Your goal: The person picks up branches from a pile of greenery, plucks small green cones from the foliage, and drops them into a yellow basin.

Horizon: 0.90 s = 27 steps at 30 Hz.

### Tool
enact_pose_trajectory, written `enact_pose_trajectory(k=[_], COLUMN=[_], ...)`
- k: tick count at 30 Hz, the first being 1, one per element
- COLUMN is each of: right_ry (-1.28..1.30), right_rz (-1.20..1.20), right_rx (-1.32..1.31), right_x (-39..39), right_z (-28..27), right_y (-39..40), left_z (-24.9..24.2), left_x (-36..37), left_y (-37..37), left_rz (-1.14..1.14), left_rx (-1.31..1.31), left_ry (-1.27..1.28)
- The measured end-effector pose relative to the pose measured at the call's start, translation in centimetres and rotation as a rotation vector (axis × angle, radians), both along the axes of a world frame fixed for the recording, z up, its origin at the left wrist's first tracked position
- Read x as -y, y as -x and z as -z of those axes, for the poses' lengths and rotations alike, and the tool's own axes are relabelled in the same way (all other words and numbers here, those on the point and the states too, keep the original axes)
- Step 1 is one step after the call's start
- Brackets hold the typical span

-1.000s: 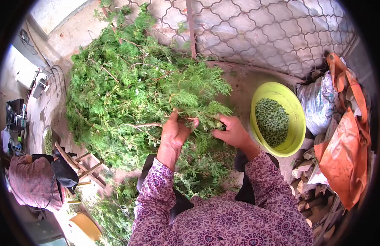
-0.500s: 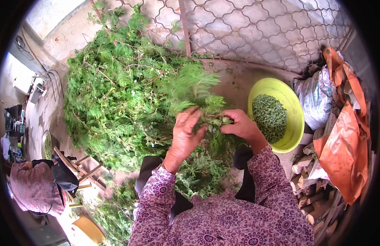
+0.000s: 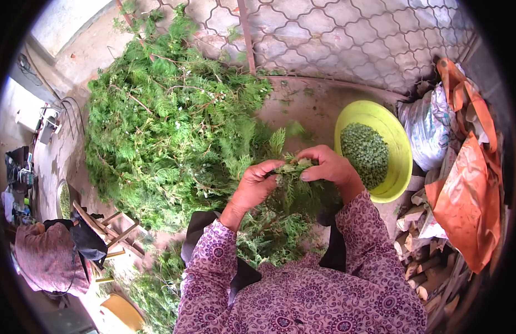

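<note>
My left hand pinches a green leafy sprig between thumb and fingers. On the sprig's other side, my right hand is closed, thumb and forefinger at its small green cones. Feathery fronds of the sprig hang below and stick up past my fingers. Left of and beyond my hands lies a big heap of cut evergreen branches. A yellow-green basin stands just right of my right hand, with a pile of small green cones in it.
A metal lattice runs along the back. White sacks, an orange bag and stacked firewood crowd the right side. At lower left are another person, a wooden chair and an orange-yellow basin.
The sprig's fronds, blurred and reaching over the heap before, now sit lower between my hands. My left hand has moved slightly right and down, its fingers drawn in closer.
</note>
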State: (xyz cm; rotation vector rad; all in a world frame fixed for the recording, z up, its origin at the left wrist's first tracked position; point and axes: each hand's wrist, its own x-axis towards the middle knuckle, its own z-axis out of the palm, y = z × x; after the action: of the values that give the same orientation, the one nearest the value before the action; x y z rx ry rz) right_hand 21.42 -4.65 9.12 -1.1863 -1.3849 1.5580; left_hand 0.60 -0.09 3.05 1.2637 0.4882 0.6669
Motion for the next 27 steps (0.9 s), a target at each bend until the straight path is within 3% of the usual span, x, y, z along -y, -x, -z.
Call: enact_pose_trajectory(k=[2,4,5,7,8,11,13,15,16,17,19,20,22,23,25,27], right_ry=[-0.037,-0.066,-0.068,0.092,0.051,-0.045,-0.1,-0.144,-0.186,-0.185,-0.116,-0.115,-0.292,-0.292,-0.233,-0.245], right_rz=[0.032,0.274,0.279,0.47,0.537,0.654,0.613,0.313,0.212,0.214,-0.219,-0.215,-0.034,-0.033,0.2,0.227], right_rx=[-0.011,-0.015,-0.018,-0.05,-0.221,-0.413,-0.489,-0.465,-0.239,-0.242,0.201,0.198,0.552,0.551,0.457,0.484], right_x=[-0.1,-0.2,-0.3,-0.2,-0.4,-0.7,-0.4,0.3,0.5,0.3,0.1,0.0,-0.3,-0.3,-0.2,-0.2], right_z=[-0.2,-0.3,-0.4,-0.4,-0.5,0.2,0.3,-0.1,-0.6,-0.8,-1.0,-0.3,1.4,1.6,1.7,1.6], right_y=[-0.4,-1.0,-1.4,-2.3,-2.0,-2.8,-2.5,-1.3,-0.2,0.6,1.9,2.1,2.4,2.4,2.2,2.3], left_z=[-0.5,-0.1,0.1,0.4,-0.2,0.3,0.0,-0.1,-0.1,-0.1,0.0,-0.1,-0.2,-0.3,-0.3,-0.2], left_x=[0.1,0.1,0.0,-0.2,-0.1,-0.6,-0.6,-0.5,-0.5,-0.5,-0.4,-0.4,-0.4,-0.4,-0.5,-0.6], left_y=[0.3,0.4,0.5,0.7,0.5,0.4,0.2,0.0,-0.1,-0.2,-0.4,-0.4,-0.5,-0.5,-0.5,-0.5], left_rz=[-0.026,-0.102,-0.098,-0.169,-0.215,-0.268,-0.282,-0.319,-0.319,-0.315,-0.305,-0.331,-0.358,-0.369,-0.38,-0.344], left_rx=[0.013,0.068,0.064,0.082,0.094,0.107,0.076,0.061,0.059,0.042,0.017,0.014,0.01,0.007,0.003,-0.017], left_ry=[0.082,0.321,0.318,0.341,0.373,0.447,0.456,0.467,0.467,0.46,0.455,0.456,0.456,0.459,0.461,0.429])
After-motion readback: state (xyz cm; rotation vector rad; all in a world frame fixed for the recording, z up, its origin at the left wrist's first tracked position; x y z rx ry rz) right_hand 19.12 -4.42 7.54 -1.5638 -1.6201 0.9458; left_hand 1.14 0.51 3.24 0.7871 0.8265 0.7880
